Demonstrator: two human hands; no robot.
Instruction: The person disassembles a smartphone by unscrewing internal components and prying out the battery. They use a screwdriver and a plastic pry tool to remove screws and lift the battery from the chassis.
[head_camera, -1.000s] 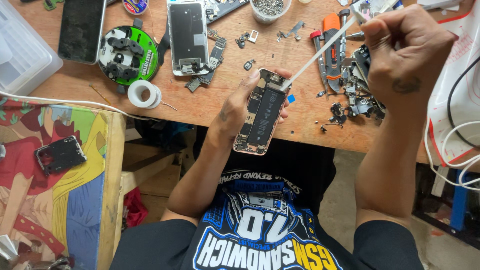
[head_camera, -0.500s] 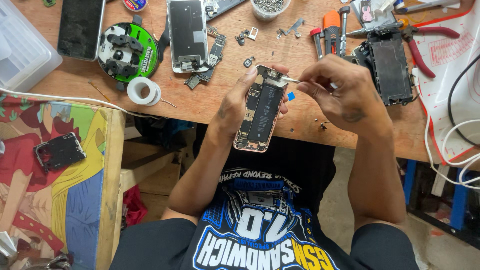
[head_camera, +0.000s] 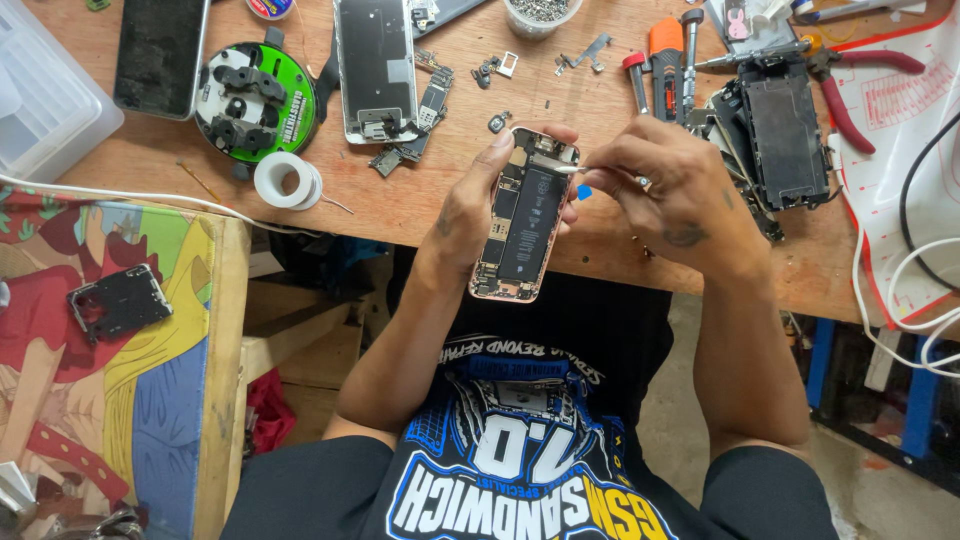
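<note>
My left hand (head_camera: 470, 205) holds an opened phone body (head_camera: 524, 215) with its black battery and circuit board facing up, over the near edge of the wooden workbench (head_camera: 420, 205). My right hand (head_camera: 672, 190) pinches a thin white stick tool (head_camera: 566, 169) whose tip touches the upper end of the phone's inside. Both hands meet just right of the phone's top.
On the bench lie a phone screen (head_camera: 375, 65), a dark phone (head_camera: 160, 55), a green round holder (head_camera: 255, 95), a tape roll (head_camera: 287, 180), screwdrivers (head_camera: 665, 60), red-handled pliers (head_camera: 850, 90), a dismantled phone frame (head_camera: 785, 130). White cables (head_camera: 910, 290) hang right. A colourful board (head_camera: 110, 340) with a black part is left.
My right hand came down from the upper right with the white stick and now presses its tip into the top of the opened phone. The left hand kept the phone nearly still.
</note>
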